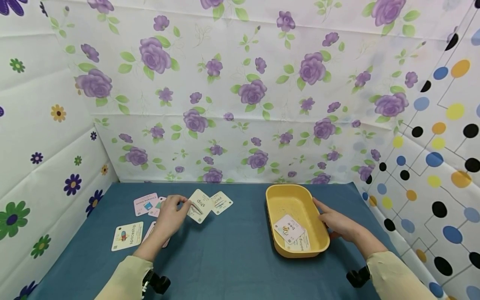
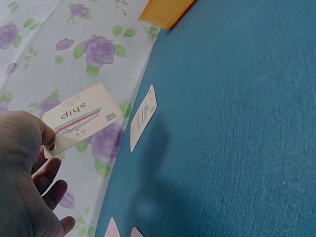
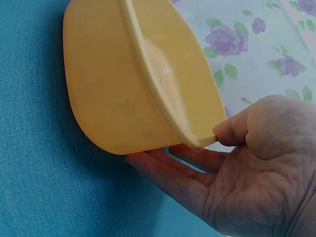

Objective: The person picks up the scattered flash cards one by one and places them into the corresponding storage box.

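Observation:
My left hand pinches a cream "ship" card by its edge. In the left wrist view this card is raised off the cloth, a striped boat picture on it, thumb over one corner. Just right of it a similar boat card, its word partly covered in the head view, lies on the cloth. My right hand grips the right side of a yellow basin, thumb on the rim and fingers against the outer wall. Inside the basin a pink "bee" card overlaps a "sailing" card, whose other words are hidden.
On the left of the blue cloth lie a "spaceship" card and pink cards, some partly hidden by my left hand and forearm. A flowered curtain stands behind, with patterned sheets at both sides.

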Tool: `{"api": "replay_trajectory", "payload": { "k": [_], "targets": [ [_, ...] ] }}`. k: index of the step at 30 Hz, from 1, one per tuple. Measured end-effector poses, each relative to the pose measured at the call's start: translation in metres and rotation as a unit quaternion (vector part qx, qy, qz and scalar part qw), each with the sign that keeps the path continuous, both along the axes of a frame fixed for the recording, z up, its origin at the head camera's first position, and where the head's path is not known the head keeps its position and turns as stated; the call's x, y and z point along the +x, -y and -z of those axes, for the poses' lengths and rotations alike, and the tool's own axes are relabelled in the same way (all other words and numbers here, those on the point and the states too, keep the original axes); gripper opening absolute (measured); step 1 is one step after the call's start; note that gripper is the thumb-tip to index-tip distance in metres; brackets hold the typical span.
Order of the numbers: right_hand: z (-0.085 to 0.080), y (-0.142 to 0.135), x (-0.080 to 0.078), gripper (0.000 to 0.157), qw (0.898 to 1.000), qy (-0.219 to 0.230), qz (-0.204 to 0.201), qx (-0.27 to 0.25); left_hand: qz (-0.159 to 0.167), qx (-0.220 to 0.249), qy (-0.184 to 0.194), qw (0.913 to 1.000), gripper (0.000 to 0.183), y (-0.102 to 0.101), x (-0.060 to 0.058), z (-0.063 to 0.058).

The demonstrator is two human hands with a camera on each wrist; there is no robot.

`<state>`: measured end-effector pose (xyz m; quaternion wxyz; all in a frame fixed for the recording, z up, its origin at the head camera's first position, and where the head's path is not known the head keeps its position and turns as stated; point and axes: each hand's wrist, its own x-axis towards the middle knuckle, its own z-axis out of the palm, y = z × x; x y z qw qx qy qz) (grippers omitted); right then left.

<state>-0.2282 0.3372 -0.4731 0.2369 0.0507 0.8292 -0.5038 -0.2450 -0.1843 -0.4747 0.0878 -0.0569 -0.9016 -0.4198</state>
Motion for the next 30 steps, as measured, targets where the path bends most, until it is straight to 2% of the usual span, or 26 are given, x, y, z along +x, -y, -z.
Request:
{"api": "replay_trajectory", "payload": {
  "k": [11, 30],
  "targets": [
    [0.001, -0.001, -0.001, 0.078, 1.000, 0.004, 0.002, 0.003, -0.003, 0.024, -0.005, 0.9997, 0.030, -0.003, 0.001, -0.007],
    [-0.001, 0.001, 0.002, 0.078, 1.000, -0.003, 0.002, -0.001, -0.002, 0.035, -0.019, 0.9992, 0.026, -0.011, 0.003, -0.017]
  ]
}}
